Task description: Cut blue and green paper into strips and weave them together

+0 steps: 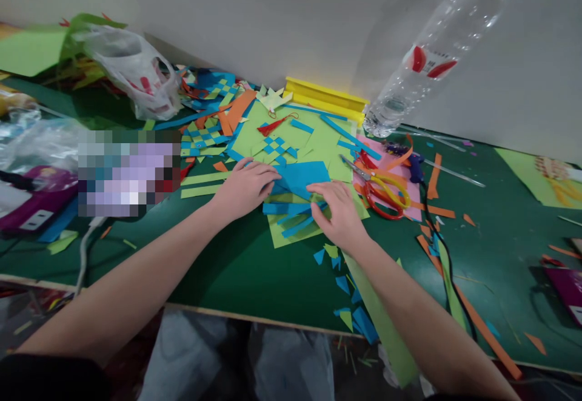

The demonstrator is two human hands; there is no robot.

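Note:
A blue paper sheet (pixel 302 176) lies between my two hands near the middle of the table. My left hand (pixel 248 187) has its fingers closed over the sheet's left edge. On the other side, my right hand (pixel 337 210) touches the near right part of the sheet, thumb and forefinger apart. Just below the sheet, several blue paper strips (pixel 284 208) rest on a light green sheet (pixel 282 238). Woven blue-and-green paper pieces (pixel 273 146) and a red tassel (pixel 273 127) lie beyond my hands.
Scissors with red and yellow handles (pixel 386 188) lie right, on pink paper. A tall plastic bottle (pixel 409 85) stands behind them, near a yellow holder (pixel 325 97) and a glue gun (pixel 414 167). Left are a blurred-out device (pixel 131 173) with a cable and a plastic bag (pixel 136 73). Paper scraps are scattered.

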